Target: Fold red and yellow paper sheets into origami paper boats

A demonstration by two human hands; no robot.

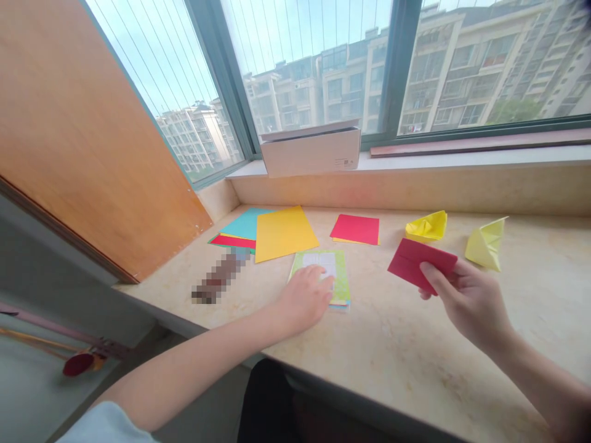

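My right hand [471, 295] pinches a folded red paper [418, 261] between thumb and fingers, raised over the right part of the counter. A crease line runs across the paper. My left hand [307, 295] lies on a green-bordered booklet or packet [340, 271], its fingers spread over the pale printed middle, which they partly cover. Beyond my right hand sit two folded paper shapes: a yellow one like a small boat [427, 226] and a paler yellow pointed one [487, 244].
Yellow paper [284, 234] overlaps blue paper [247, 223] at the back left. Red square paper [355, 229] lies on a yellow sheet. A blurred-out item [219, 280] is at the left. The white box [311, 151] stands on the sill; the counter's front edge [323, 381] is near me.
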